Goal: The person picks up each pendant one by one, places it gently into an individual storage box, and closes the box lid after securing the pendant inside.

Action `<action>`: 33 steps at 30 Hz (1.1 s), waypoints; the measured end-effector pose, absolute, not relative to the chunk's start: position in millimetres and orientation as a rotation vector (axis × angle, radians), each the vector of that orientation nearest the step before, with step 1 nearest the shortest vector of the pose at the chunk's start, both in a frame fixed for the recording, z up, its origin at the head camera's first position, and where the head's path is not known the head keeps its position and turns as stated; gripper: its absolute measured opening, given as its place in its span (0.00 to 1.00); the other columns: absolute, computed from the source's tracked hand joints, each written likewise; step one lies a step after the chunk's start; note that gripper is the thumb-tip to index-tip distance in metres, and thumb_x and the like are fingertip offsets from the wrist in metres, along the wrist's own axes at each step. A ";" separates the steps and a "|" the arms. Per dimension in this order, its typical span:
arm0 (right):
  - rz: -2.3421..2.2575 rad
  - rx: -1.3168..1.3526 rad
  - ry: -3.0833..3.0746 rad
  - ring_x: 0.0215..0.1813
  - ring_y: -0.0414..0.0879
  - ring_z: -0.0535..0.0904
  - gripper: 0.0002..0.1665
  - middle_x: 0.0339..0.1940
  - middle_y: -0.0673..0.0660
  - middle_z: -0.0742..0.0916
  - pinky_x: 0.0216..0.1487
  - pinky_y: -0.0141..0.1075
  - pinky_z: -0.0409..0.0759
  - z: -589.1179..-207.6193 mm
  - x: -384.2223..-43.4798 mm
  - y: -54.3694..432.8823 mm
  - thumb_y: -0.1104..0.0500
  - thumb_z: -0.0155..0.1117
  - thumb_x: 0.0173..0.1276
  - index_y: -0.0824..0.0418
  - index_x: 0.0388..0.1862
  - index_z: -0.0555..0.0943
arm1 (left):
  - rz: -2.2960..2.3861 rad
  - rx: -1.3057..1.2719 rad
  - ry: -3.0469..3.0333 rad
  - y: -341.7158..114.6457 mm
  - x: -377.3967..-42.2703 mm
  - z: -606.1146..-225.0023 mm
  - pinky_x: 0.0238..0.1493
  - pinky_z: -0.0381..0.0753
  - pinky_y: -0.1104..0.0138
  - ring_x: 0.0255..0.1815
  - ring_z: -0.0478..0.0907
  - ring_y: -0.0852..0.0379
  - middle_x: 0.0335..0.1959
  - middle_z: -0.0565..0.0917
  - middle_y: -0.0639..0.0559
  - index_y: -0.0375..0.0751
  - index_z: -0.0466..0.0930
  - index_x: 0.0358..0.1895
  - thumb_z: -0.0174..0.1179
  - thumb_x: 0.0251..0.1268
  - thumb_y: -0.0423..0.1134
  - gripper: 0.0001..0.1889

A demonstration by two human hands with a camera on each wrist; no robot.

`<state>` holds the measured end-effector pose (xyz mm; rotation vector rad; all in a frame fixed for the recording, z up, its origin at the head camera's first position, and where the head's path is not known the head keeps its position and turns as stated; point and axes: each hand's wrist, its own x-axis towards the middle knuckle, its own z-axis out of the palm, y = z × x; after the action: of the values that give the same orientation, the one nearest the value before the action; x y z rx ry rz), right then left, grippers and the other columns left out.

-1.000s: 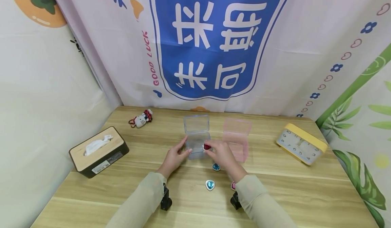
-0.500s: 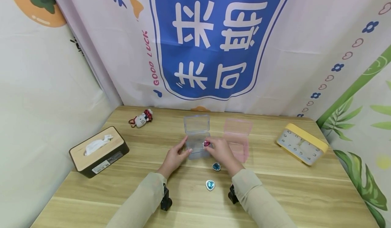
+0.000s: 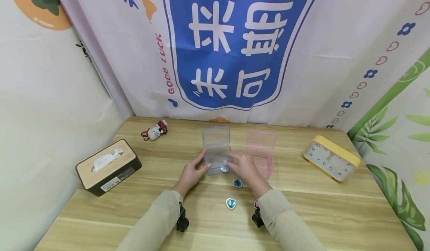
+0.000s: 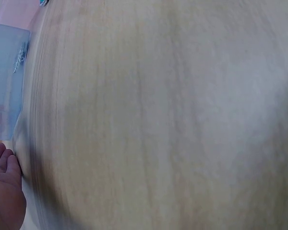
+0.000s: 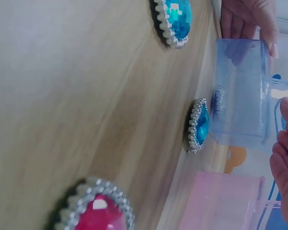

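Red-pink gem with silver beaded rim (image 3: 224, 167): released from the bare right hand (image 3: 244, 167), now low inside clear blue plastic box (image 5: 242, 86). Fingertips now apart.

This looks like a homely corner screened by printed curtains (image 3: 231, 56). The table (image 3: 342, 213) carries a tissue box (image 3: 109, 169) left, a yellow clock (image 3: 330, 159) right.

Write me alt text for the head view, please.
The left hand touches an open, clear blue box on a table; the right hand hovers above. A silvery piece lies inside; an open pink box stands beside it, two blue jewels nearer the viewer.
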<state>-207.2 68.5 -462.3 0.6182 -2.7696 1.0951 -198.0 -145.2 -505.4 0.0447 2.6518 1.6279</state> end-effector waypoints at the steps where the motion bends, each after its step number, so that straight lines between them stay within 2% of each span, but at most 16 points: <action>1: 1.103 0.622 -2.765 0.59 0.57 0.75 0.23 0.56 0.60 0.81 0.63 0.51 0.70 -461.7 -205.6 69.5 0.56 0.66 0.59 0.62 0.53 0.79 | 1.630 0.054 2.654 -145.3 -197.7 -505.2 0.65 0.65 0.56 0.66 0.64 0.44 0.66 0.66 0.44 0.59 0.61 0.68 0.63 0.58 0.46 0.34; 6: 1.104 0.637 -2.734 0.59 0.57 0.75 0.24 0.56 0.61 0.81 0.63 0.50 0.71 -457.1 -198.0 74.2 0.55 0.66 0.59 0.62 0.54 0.78 | 1.631 0.050 2.650 -145.1 -197.6 -504.5 0.66 0.65 0.57 0.67 0.64 0.46 0.67 0.66 0.46 0.60 0.61 0.68 0.63 0.58 0.46 0.34; 12: 1.103 0.685 -2.641 0.55 0.56 0.78 0.22 0.52 0.61 0.83 0.59 0.49 0.74 -454.3 -187.6 77.6 0.58 0.69 0.55 0.62 0.50 0.80 | 1.615 0.063 2.674 -145.7 -196.6 -504.6 0.65 0.66 0.56 0.66 0.64 0.44 0.66 0.66 0.44 0.58 0.61 0.69 0.63 0.58 0.46 0.34; 14: 1.108 0.692 -2.599 0.53 0.56 0.79 0.22 0.50 0.60 0.84 0.57 0.47 0.76 -455.9 -183.5 78.6 0.59 0.70 0.54 0.63 0.48 0.81 | 1.614 0.051 2.670 -145.6 -196.3 -503.9 0.65 0.65 0.56 0.66 0.64 0.43 0.66 0.66 0.43 0.59 0.61 0.69 0.63 0.58 0.46 0.34; 15: 1.117 0.689 -2.588 0.47 0.54 0.82 0.21 0.49 0.60 0.84 0.54 0.45 0.79 -457.0 -181.1 79.4 0.60 0.70 0.53 0.63 0.48 0.81 | 1.613 0.044 2.668 -145.6 -196.2 -503.8 0.65 0.65 0.56 0.66 0.64 0.44 0.66 0.66 0.43 0.59 0.61 0.68 0.63 0.58 0.46 0.34; 18: 1.126 0.679 -2.560 0.44 0.53 0.83 0.20 0.47 0.59 0.85 0.49 0.40 0.82 -461.0 -174.0 82.1 0.60 0.71 0.52 0.63 0.46 0.83 | 1.614 0.056 2.668 -145.6 -196.4 -503.5 0.65 0.65 0.56 0.66 0.64 0.43 0.66 0.67 0.43 0.58 0.61 0.69 0.63 0.58 0.46 0.34; 19: 1.128 0.677 -2.559 0.37 0.51 0.84 0.19 0.47 0.59 0.85 0.44 0.37 0.83 -462.9 -171.6 83.3 0.61 0.71 0.52 0.63 0.45 0.83 | 1.616 0.053 2.666 -145.4 -196.6 -503.4 0.65 0.65 0.57 0.66 0.64 0.44 0.66 0.67 0.43 0.59 0.61 0.68 0.63 0.58 0.46 0.34; 20: 1.130 0.678 -2.557 0.36 0.51 0.84 0.19 0.47 0.59 0.86 0.43 0.36 0.83 -464.1 -169.1 84.5 0.61 0.71 0.52 0.63 0.45 0.83 | 1.616 0.058 2.670 -145.3 -196.6 -503.4 0.65 0.65 0.57 0.66 0.64 0.44 0.66 0.67 0.43 0.58 0.61 0.69 0.63 0.58 0.46 0.34; 21: 1.129 0.684 -2.551 0.36 0.51 0.84 0.19 0.46 0.59 0.86 0.42 0.36 0.83 -465.6 -167.2 85.7 0.61 0.71 0.52 0.63 0.45 0.83 | 1.617 0.062 2.673 -145.2 -196.4 -503.3 0.66 0.65 0.57 0.66 0.65 0.44 0.66 0.67 0.43 0.58 0.61 0.69 0.63 0.58 0.46 0.34; 22: 1.128 0.693 -2.542 0.41 0.52 0.84 0.19 0.46 0.59 0.86 0.45 0.37 0.83 -466.9 -165.5 86.8 0.61 0.72 0.52 0.63 0.44 0.83 | 1.615 0.067 2.680 -145.1 -196.2 -503.3 0.66 0.65 0.57 0.66 0.65 0.44 0.65 0.67 0.42 0.57 0.61 0.69 0.63 0.58 0.45 0.34; 25: 1.145 0.694 -2.553 0.43 0.53 0.84 0.18 0.46 0.60 0.86 0.48 0.40 0.82 -471.3 -161.3 90.8 0.62 0.71 0.53 0.65 0.44 0.83 | 1.611 0.070 2.684 -144.8 -196.3 -503.7 0.67 0.63 0.58 0.66 0.65 0.45 0.66 0.67 0.43 0.57 0.61 0.69 0.63 0.58 0.45 0.34; 26: 1.146 0.690 -2.555 0.49 0.54 0.82 0.18 0.46 0.60 0.86 0.51 0.42 0.81 -472.8 -160.1 92.2 0.62 0.71 0.53 0.65 0.44 0.83 | 1.610 0.075 2.686 -144.7 -196.3 -504.0 0.67 0.63 0.58 0.66 0.64 0.45 0.66 0.67 0.44 0.57 0.61 0.69 0.63 0.58 0.45 0.34; 27: 1.162 0.684 -2.567 0.44 0.53 0.83 0.18 0.46 0.60 0.86 0.49 0.41 0.82 -474.2 -159.0 93.7 0.62 0.70 0.53 0.65 0.45 0.82 | 1.605 0.075 2.688 -144.7 -196.3 -504.2 0.67 0.63 0.58 0.66 0.64 0.45 0.66 0.67 0.44 0.57 0.61 0.69 0.63 0.58 0.45 0.34; 33: 1.197 0.635 -2.653 0.43 0.52 0.84 0.19 0.45 0.60 0.86 0.46 0.42 0.82 -481.0 -155.6 98.9 0.61 0.71 0.53 0.66 0.45 0.83 | 1.586 0.056 2.686 -144.7 -196.5 -504.9 0.67 0.63 0.59 0.67 0.64 0.46 0.66 0.67 0.45 0.60 0.61 0.69 0.62 0.58 0.47 0.34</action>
<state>-155.6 98.9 -481.0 0.6354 -2.6527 1.1967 -196.5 -144.7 -504.9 0.0564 2.6856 1.5863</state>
